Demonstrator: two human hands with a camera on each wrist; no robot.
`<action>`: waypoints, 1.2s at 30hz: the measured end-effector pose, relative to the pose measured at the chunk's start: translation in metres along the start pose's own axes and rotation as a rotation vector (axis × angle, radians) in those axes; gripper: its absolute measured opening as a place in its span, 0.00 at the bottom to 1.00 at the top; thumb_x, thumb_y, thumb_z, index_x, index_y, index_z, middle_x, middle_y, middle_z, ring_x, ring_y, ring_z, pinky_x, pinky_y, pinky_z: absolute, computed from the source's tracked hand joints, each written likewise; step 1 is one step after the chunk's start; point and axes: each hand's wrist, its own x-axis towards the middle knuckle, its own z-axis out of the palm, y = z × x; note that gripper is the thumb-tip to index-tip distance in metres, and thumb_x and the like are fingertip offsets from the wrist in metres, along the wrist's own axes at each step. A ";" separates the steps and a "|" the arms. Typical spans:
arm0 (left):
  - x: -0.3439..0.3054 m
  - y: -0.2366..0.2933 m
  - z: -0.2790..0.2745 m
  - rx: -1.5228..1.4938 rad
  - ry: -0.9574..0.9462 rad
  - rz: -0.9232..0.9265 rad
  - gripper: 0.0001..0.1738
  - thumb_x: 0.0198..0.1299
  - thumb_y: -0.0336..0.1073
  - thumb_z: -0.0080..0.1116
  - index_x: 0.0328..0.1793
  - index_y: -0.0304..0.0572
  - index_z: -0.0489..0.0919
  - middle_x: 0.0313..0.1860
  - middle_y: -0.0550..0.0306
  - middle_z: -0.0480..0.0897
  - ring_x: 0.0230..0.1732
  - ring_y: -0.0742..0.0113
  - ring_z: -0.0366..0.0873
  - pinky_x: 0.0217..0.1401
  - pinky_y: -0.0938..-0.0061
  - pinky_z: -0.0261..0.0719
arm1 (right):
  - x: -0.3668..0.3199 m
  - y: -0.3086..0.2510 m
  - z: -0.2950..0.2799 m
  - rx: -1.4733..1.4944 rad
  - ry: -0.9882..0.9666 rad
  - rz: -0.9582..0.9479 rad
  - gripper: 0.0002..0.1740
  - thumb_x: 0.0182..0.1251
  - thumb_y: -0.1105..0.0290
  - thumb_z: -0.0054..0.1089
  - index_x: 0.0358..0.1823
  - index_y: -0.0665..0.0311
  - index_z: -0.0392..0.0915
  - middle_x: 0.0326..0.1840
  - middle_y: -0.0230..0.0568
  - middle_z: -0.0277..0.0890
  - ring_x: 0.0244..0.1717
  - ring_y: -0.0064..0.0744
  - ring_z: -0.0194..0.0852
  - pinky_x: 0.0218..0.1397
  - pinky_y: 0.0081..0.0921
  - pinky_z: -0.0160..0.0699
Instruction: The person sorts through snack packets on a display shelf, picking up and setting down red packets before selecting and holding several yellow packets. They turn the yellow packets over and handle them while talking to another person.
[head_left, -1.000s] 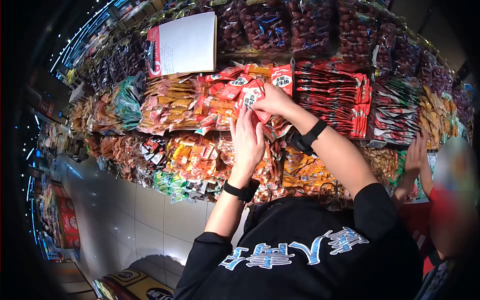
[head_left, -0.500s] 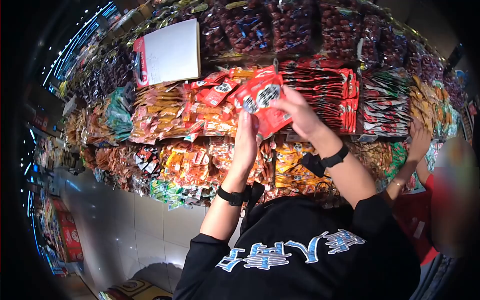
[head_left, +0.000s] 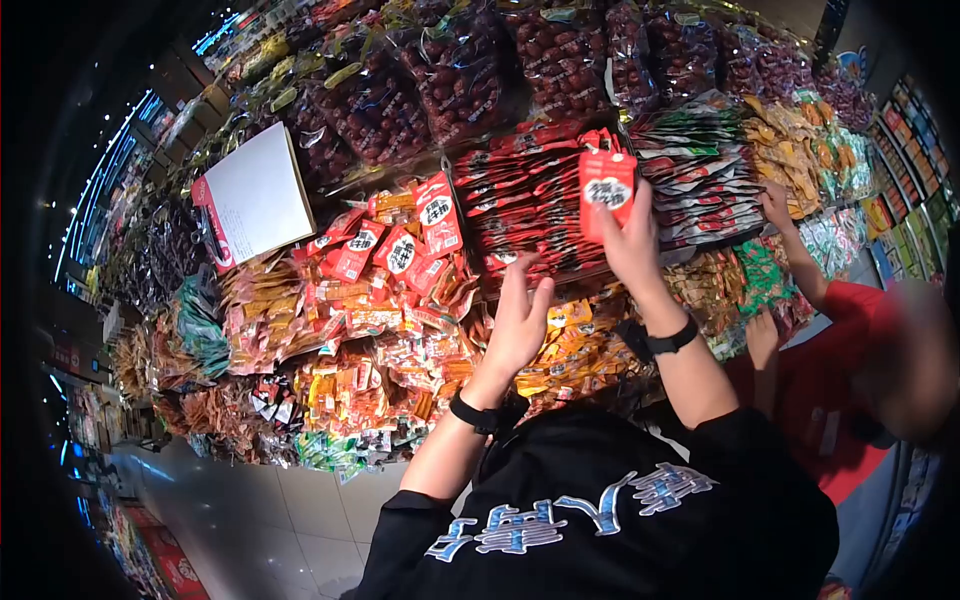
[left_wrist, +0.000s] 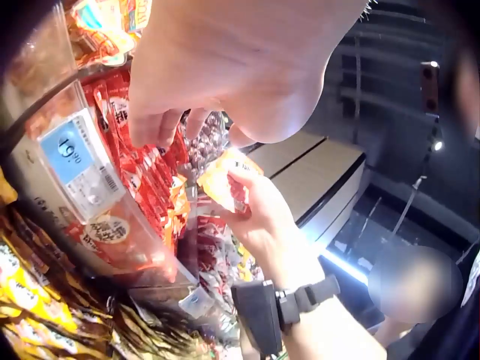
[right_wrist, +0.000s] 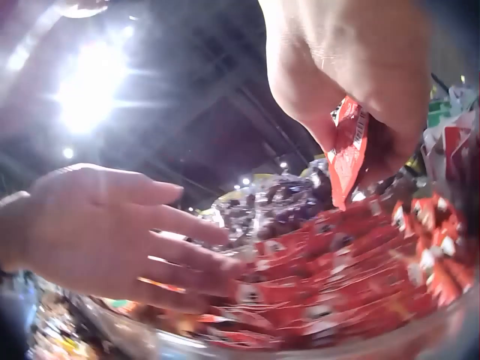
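My right hand (head_left: 632, 245) pinches a red snack packet (head_left: 606, 180) with a white and black label, held upright over the right end of a bin of tightly stacked red packets (head_left: 530, 205). In the right wrist view the packet (right_wrist: 349, 154) shows edge-on between thumb and fingers, above the rows. My left hand (head_left: 515, 330) is at the front of that bin, fingers spread and holding nothing, fingertips right at the nearest packets. In the left wrist view my left hand (left_wrist: 232, 67) reaches over the bin's front, its fingertips partly hidden. Loose red packets (head_left: 400, 250) lie in the bin to the left.
A white notepad (head_left: 258, 190) lies at the back left. Bags of dark red snacks (head_left: 455, 90) line the back. A price tag (left_wrist: 79, 157) is on the bin front. Another person in a red shirt (head_left: 800, 390) reaches into bins at the right.
My right hand has carried red packet goods from the loose packets rightward to the stacked bin. My left hand has come away from the held packets and moved to that bin's front. The view shifted right.
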 end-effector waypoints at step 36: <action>0.012 -0.031 0.027 1.008 -0.121 0.314 0.41 0.60 0.51 0.59 0.75 0.34 0.63 0.78 0.34 0.55 0.80 0.42 0.50 0.80 0.47 0.44 | 0.074 0.084 0.037 -0.986 -0.159 -0.251 0.47 0.74 0.50 0.48 0.78 0.79 0.38 0.83 0.64 0.36 0.84 0.55 0.30 0.84 0.45 0.33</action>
